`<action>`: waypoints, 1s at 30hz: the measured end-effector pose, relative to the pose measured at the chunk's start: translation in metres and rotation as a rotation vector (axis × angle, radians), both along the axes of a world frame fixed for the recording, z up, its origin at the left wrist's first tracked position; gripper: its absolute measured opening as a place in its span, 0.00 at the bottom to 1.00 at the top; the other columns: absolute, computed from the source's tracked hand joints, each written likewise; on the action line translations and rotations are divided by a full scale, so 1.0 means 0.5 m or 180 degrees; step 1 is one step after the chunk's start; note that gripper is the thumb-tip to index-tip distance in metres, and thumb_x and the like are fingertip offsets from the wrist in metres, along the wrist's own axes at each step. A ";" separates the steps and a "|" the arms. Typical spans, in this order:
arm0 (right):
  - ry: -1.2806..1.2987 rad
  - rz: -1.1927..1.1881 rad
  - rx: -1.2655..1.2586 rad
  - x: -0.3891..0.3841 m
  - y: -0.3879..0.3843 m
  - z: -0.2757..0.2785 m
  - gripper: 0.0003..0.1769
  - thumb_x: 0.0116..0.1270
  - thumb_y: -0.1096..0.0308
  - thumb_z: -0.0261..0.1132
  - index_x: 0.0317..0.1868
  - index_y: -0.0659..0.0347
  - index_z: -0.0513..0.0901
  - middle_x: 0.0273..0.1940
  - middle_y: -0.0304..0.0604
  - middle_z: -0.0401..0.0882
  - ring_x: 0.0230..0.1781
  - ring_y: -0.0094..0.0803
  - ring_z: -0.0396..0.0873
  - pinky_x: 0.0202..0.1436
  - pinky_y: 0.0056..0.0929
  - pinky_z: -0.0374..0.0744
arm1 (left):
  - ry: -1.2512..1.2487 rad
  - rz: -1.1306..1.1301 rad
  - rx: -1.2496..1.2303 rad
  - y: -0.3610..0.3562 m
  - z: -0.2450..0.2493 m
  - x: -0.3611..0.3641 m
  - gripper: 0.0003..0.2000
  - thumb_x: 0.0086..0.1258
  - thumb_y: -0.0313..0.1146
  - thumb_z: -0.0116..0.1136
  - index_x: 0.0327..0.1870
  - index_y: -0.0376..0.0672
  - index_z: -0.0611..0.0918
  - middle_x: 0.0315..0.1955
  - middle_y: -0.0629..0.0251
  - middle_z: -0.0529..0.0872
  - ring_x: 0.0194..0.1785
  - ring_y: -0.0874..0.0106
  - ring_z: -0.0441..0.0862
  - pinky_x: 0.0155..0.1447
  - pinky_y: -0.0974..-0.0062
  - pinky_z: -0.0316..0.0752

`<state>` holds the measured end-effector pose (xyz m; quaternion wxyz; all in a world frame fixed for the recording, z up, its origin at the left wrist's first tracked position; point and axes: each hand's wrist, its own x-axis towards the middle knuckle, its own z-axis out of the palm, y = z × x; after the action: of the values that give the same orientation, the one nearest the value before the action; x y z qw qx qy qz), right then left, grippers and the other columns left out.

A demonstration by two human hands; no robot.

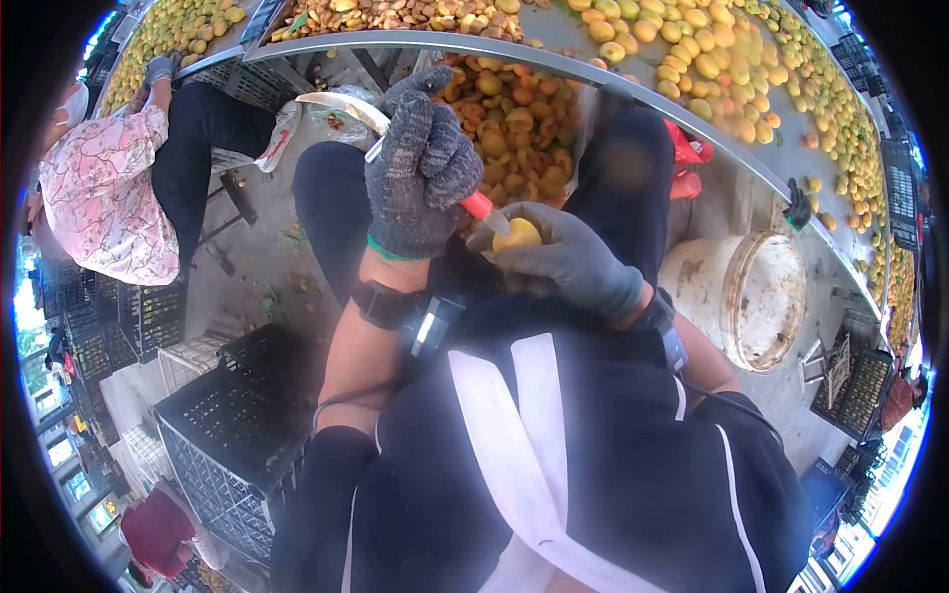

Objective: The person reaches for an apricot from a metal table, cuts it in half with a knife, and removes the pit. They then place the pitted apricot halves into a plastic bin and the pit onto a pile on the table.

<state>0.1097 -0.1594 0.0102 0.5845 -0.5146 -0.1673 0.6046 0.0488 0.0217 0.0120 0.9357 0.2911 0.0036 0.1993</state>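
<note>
My left hand [425, 173], in a dark knit glove with a green cuff, is closed around a slim tool with a red handle [477, 206], which looks like a small knife. The tool's tip points at a yellow apricot [517, 234], right at the fruit's left side. In a smoother grey glove, my right hand [573, 259] grips that apricot with the fingers wrapped round it. Both hands are close together above my lap. Just beyond them, between my knees, lies a heap of halved orange apricots [519, 124]; its container's sides are mostly hidden.
A metal-edged table [554, 49] runs across the front, bearing whole apricots [712, 69] and a brown pile of cut pieces [395, 16]. A stained white bucket [682, 282] lies at right, a black crate [237, 395] at left. Another person [109, 188] sits at left.
</note>
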 end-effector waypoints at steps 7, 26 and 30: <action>-0.0089 -0.0105 0.0217 -0.008 -0.009 -0.021 0.25 0.69 0.72 0.65 0.64 0.62 0.70 0.45 0.37 0.82 0.28 0.15 0.72 0.32 0.13 0.73 | -0.0564 -0.0200 0.0133 0.007 -0.001 -0.005 0.12 0.78 0.34 0.51 0.55 0.40 0.79 0.19 0.74 0.68 0.16 0.83 0.60 0.18 0.85 0.58; -0.0156 -0.0031 0.0320 -0.029 -0.014 -0.014 0.18 0.73 0.69 0.62 0.60 0.58 0.69 0.43 0.36 0.80 0.25 0.14 0.68 0.28 0.12 0.70 | -0.0225 0.0006 -0.0029 -0.005 -0.004 -0.027 0.10 0.77 0.34 0.53 0.50 0.39 0.81 0.17 0.75 0.68 0.16 0.84 0.60 0.18 0.85 0.57; -0.0128 -0.0124 0.0325 -0.038 -0.015 -0.015 0.17 0.74 0.69 0.61 0.59 0.58 0.68 0.43 0.37 0.80 0.25 0.14 0.68 0.28 0.12 0.69 | -0.0087 0.0064 0.0007 -0.009 -0.007 -0.031 0.09 0.76 0.34 0.53 0.50 0.40 0.81 0.17 0.76 0.68 0.16 0.84 0.59 0.18 0.85 0.57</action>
<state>0.0910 -0.1668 0.0027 0.6181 -0.4993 -0.1996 0.5734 0.0336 0.0172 0.0085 0.9333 0.2894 -0.0064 0.2126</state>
